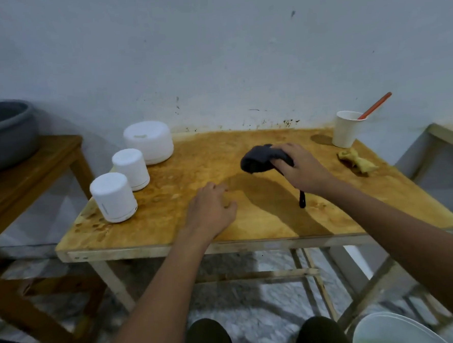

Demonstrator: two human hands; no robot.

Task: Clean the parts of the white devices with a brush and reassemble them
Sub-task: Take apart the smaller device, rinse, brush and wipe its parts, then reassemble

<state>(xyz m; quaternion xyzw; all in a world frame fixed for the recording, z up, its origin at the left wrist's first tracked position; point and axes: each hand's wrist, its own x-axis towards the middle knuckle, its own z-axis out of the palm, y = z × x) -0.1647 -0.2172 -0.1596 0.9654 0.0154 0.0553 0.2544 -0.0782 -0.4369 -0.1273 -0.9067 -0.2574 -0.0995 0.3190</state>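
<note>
Right hand [303, 166] holds a dark cloth [256, 160] on the table [170, 227], fingers curled round it. Left hand [212, 212] rests nearby, fingers loosely curled, empty. Three white devices [131, 168] stand at left, markings unreadable. Brush [375, 105] sits in a cup [346, 134], far right.

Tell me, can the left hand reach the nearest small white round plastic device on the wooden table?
Probably yes. The left hand rests on the wooden table holding nothing, and only tabletop lies between it and the nearest small white round device to its left.
</note>
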